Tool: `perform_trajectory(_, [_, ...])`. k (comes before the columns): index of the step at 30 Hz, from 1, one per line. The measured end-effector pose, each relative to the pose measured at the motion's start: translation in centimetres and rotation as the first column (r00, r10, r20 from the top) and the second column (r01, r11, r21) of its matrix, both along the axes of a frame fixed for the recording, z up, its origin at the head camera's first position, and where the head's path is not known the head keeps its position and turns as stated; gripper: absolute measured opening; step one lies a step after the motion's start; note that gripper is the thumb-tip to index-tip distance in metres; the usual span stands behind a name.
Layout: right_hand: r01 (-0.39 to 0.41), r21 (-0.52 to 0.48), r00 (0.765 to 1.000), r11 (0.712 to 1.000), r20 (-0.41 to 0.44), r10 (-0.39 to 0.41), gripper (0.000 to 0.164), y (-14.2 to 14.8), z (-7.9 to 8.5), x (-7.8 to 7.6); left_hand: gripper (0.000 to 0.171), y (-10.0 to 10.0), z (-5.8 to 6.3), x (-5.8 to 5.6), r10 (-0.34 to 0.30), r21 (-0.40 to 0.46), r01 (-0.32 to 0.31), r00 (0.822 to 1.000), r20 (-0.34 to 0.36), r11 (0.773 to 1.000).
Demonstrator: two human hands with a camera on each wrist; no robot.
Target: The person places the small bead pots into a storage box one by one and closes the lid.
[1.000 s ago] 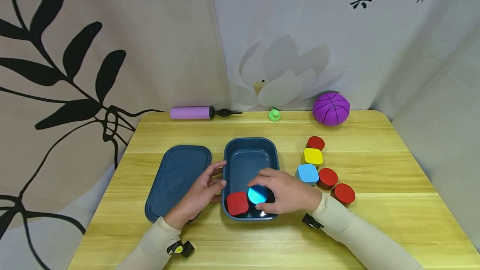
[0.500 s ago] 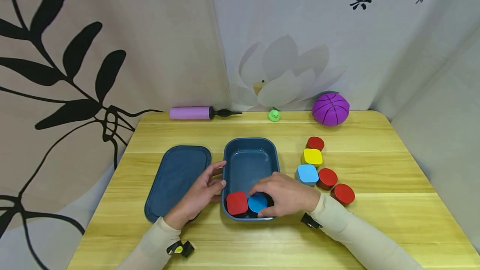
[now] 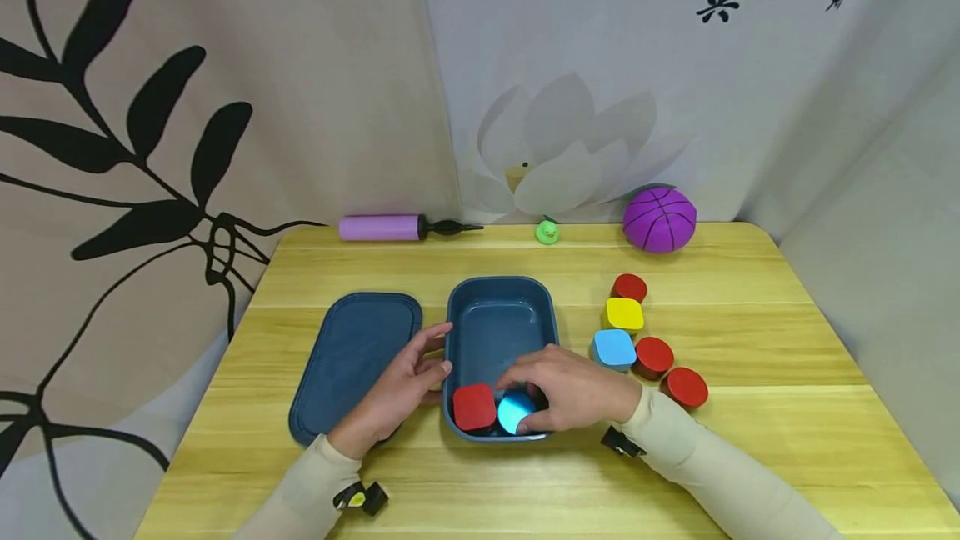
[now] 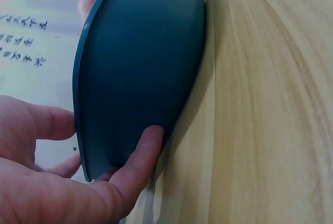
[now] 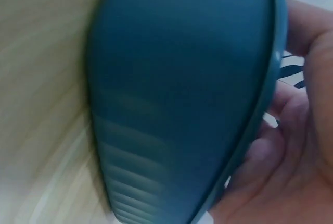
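Near the front end of a dark blue open box (image 3: 501,286), my right hand (image 3: 573,390) reaches over the right wall. Its thumb and fingers hold a round blue block (image 3: 513,412), partly covered by the hand. A red square block (image 3: 474,407) sits beside it in the front left corner. My left hand (image 3: 397,386) touches the box's left side, its fingers fairly straight. In the left wrist view, the left fingers (image 4: 143,159) rest against the outer wall and rim. Only the outer wall (image 5: 182,67) and part of my right hand (image 5: 291,130) appear in the right wrist view.
A matching dark blue lid (image 3: 356,365) lies left of the box. To the right are a yellow block (image 3: 624,315), a light blue block (image 3: 613,349) and several red round blocks (image 3: 654,357). A purple pump (image 3: 381,227), green duck (image 3: 547,232) and purple ball (image 3: 660,219) line the back edge.
My right hand has moved the round blue block slightly down toward the box's front end, next to the red square block. The left hand has stayed against the box.
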State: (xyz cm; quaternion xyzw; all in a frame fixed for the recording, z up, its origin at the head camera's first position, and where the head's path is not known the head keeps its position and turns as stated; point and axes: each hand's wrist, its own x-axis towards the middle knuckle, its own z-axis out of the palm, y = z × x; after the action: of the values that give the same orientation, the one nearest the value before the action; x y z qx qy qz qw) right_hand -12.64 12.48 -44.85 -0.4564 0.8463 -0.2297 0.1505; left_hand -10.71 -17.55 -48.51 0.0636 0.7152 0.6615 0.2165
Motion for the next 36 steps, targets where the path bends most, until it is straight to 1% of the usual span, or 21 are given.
perform_trajectory(3, [0.012,-0.065,0.999,0.998,0.043,-0.009,0.049,0.3,0.4,-0.2,0.062,0.1,-0.1,0.0,0.009,-0.007,-0.009,1.0,0.007,1.0])
perform_trajectory(5, [0.03,-0.094,0.998,0.995,0.054,-0.025,0.049,0.5,0.6,-0.3,0.062,0.1,-0.1,0.0,0.017,-0.01,-0.017,1.0,0.014,1.0])
perform_trajectory(12, [0.107,-0.167,0.994,0.98,0.007,-0.107,0.045,2.1,1.6,-0.7,0.061,0.1,-0.3,0.0,0.016,-0.002,-0.016,1.0,0.011,1.0])
perform_trajectory(16, [0.152,-0.232,0.987,0.961,-0.016,-0.16,0.041,3.4,2.1,-1.0,0.062,0.1,-0.4,0.0,0.015,0.0,-0.015,1.0,0.006,1.0])
perform_trajectory(19, [0.2,-0.273,0.976,0.941,-0.031,-0.216,0.039,4.5,2.4,-1.3,0.062,0.0,-0.4,-0.1,0.013,0.0,-0.013,1.0,0.005,1.0])
perform_trajectory(23, [0.271,-0.317,0.953,0.909,-0.047,-0.3,0.038,6.2,2.7,-1.8,0.062,0.0,-0.4,-0.1,0.013,-0.002,-0.013,1.0,0.008,1.0])
perform_trajectory(26, [0.32,-0.344,0.931,0.883,-0.059,-0.36,0.036,7.7,3.0,-2.0,0.062,0.0,-0.4,-0.1,0.014,-0.005,-0.014,1.0,0.011,1.0])
perform_trajectory(28, [0.353,-0.353,0.914,0.866,-0.067,-0.4,0.035,8.7,3.2,-2.1,0.062,0.1,-0.4,-0.1,0.012,-0.004,-0.012,1.0,0.01,1.0])
perform_trajectory(30, [0.397,-0.343,0.892,0.851,-0.075,-0.446,0.034,9.6,3.3,-2.2,0.061,0.1,-0.3,-0.1,0.01,-0.006,-0.01,1.0,0.008,1.0])
perform_trajectory(36, [0.482,-0.335,0.831,0.81,-0.119,-0.544,0.033,12.8,2.7,-2.1,0.062,0.1,-0.2,-0.1,0.009,-0.003,-0.009,1.0,0.006,1.0])
